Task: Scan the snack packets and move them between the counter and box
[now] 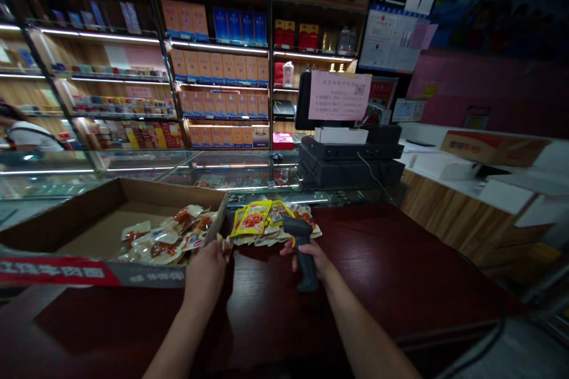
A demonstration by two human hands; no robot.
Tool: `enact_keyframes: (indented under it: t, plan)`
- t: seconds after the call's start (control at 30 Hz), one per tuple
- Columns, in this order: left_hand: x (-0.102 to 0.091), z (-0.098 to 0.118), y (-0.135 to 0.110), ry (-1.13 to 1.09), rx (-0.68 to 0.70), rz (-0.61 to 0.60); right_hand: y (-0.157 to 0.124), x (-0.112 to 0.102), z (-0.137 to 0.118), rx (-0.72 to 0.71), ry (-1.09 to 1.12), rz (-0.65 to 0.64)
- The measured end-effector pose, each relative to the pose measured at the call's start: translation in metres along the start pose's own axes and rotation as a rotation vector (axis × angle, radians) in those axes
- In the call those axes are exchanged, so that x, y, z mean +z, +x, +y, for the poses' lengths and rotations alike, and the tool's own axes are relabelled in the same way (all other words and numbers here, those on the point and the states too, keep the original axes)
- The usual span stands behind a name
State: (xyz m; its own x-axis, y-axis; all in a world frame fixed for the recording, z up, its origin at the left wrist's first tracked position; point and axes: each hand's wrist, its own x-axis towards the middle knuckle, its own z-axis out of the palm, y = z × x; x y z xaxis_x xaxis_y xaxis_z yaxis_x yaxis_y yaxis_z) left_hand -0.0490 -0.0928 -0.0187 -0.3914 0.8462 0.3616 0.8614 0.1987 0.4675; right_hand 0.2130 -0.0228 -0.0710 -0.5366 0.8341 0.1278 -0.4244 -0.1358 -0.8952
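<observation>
My right hand [316, 257] is wrapped round the grip of a dark barcode scanner [306, 263], whose head tilts toward the far side of the counter. Beside the near right corner of an open cardboard box [111, 195], my left hand [212, 260] is closed on a small snack packet [226, 246], mostly hidden by the fingers. Several clear-and-white snack packets [166, 243] lie heaped in the box's right part. Just beyond my hands is a pile of packets [267, 240] with yellow snack bags [252, 218] on top.
Dark red wooden counter [377, 260] carries the box and pile. Behind it stand a glass display case [178, 163] and a monitor with a pink notice [339, 96] above black till equipment [349, 163]. Boxed goods fill lit shelves [222, 86]. A person [33, 135] is at far left.
</observation>
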Motion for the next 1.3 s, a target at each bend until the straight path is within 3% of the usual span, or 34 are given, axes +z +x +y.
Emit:
enact_keyframes:
  t: [0.13, 0.27, 0.4, 0.53, 0.63, 0.73, 0.93, 1.13, 1.3]
  plan:
    - [-0.009, 0.002, 0.0, -0.649, -0.123, 0.125, 0.003, 0.001, 0.003, 0.002, 0.005, -0.034]
    - [0.003, 0.017, 0.017, -1.392, -0.215, 0.164, 0.002, 0.005, 0.002, -0.003, 0.022, -0.048]
    - [0.021, 0.038, 0.041, -1.638, -0.227, 0.119, 0.0, 0.005, -0.003, -0.013, 0.052, -0.03]
    - [0.044, 0.043, 0.058, -1.631, -0.271, 0.056, -0.001, 0.003, -0.004, -0.035, 0.059, -0.004]
    - [0.064, 0.034, 0.061, -1.575, -0.294, 0.047, 0.0, 0.004, -0.003, -0.054, 0.069, -0.008]
    - [0.075, 0.023, 0.057, -1.493, -0.222, 0.081, 0.002, 0.004, -0.002, -0.053, 0.084, -0.018]
    - [0.068, 0.016, 0.051, -0.968, 0.196, 0.122, 0.006, 0.003, -0.001, -0.035, 0.121, -0.05]
    - [0.076, 0.007, 0.064, -0.741, 0.138, -0.026, 0.005, 0.006, -0.002, -0.03, 0.095, -0.045]
    - [0.076, 0.003, 0.066, -0.818, 0.111, 0.056, 0.004, 0.01, -0.004, 0.014, 0.07, -0.078]
